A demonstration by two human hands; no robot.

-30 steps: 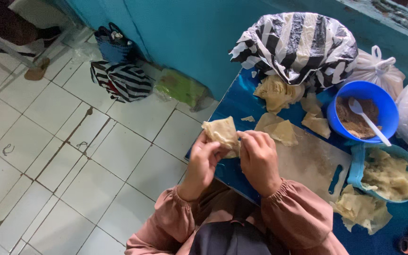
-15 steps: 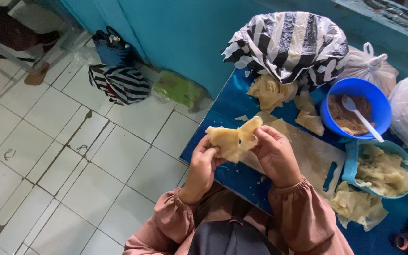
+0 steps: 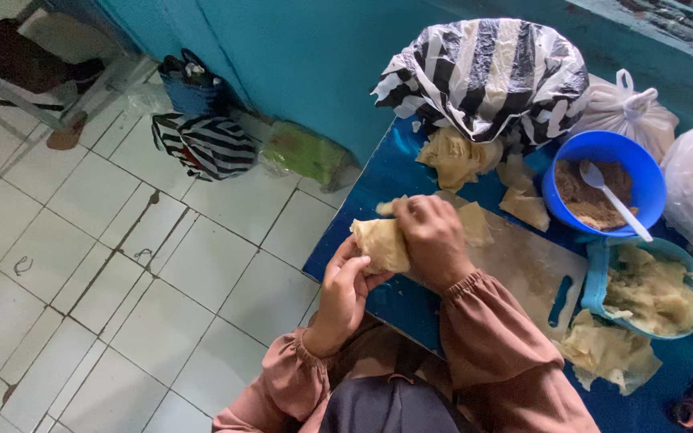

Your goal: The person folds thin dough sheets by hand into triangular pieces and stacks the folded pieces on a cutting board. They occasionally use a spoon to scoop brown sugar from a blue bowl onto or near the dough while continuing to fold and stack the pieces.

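Note:
A pale yellow dough wrapper, folded into a lump, is held in the air at the near left edge of a blue table. My left hand cups it from below. My right hand covers it from above, fingers curled over the top. Under my right wrist lies a worn wooden cutting board with a loose wrapper piece on it.
A blue bowl of brown filling holds a white spoon. A light-blue tub contains folded pieces. Loose wrappers lie by a black-and-white striped bag. More wrappers lie near me. Bags stand on the tiled floor.
The wrapper went from a flat sheet held near the board to a bundle closed between both hands. My right hand has rolled over its top.

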